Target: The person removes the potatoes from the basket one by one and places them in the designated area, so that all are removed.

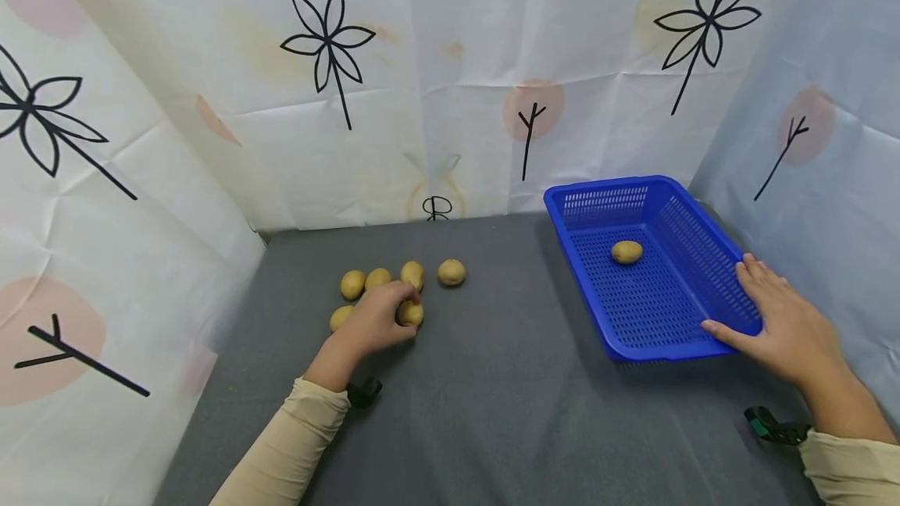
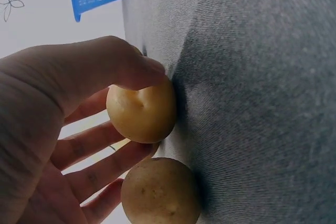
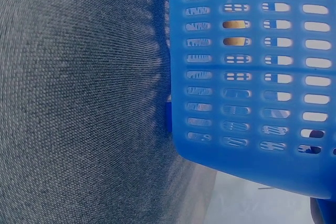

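My left hand (image 1: 376,317) reaches down to a potato (image 1: 411,314) on the grey cloth. In the left wrist view its thumb (image 2: 139,72) lies over that potato, with the fingers behind it. A second potato (image 2: 160,192) sits close below the fingers in that view. My right hand (image 1: 791,326) rests on the near right corner of a blue plastic basket (image 1: 598,299), thumb along the near rim and fingers over the right rim. One potato (image 1: 626,252) lies inside the basket. The right wrist view shows mostly the basket's slotted wall (image 3: 252,72).
Several more potatoes lie around the left hand, among them one at the far left (image 1: 352,284) and one apart on the right (image 1: 451,272). A white patterned curtain (image 1: 464,37) hangs behind and along both sides of the grey cloth (image 1: 492,397).
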A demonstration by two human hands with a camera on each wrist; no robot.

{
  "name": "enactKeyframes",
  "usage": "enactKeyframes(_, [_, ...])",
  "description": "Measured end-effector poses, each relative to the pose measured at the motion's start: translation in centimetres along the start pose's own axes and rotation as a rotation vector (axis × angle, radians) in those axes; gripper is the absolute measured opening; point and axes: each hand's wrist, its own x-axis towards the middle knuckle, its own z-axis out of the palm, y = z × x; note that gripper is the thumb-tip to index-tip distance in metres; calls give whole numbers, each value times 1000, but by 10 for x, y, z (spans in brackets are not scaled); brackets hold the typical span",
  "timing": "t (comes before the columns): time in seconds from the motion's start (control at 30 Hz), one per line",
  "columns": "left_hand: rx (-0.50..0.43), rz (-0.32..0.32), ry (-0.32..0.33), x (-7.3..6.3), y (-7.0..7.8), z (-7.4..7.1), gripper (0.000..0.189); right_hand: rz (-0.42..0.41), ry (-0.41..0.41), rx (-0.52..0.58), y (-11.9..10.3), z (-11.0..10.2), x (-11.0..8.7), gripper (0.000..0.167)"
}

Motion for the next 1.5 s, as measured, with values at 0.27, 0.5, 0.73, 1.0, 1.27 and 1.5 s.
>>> enactKeyframes(0.27, [11,-18,-12,1,2,0,39,0,3,3,1,0,0,111])
enactKeyframes(0.5, [37,-28,-7,2,3,3,47,11,-3,2,2,0,0,112])
enactKeyframes(0.73, [30,-23,-5,5,7,5,48,9,-2,-4,2,0,-1,112])
enactKeyframes(1.0, [3,2,-7,16,18,3,42,17,-7,-3,1,0,-2,112])
enactKeyframes(1.27, [18,99,-14,46,41,-1,36,19,-15,-12,-1,-1,-1,111])
enactKeyframes(1.5, [7,224,-31,84,77,-7,33,14,-4,-8,-3,-1,-1,111])
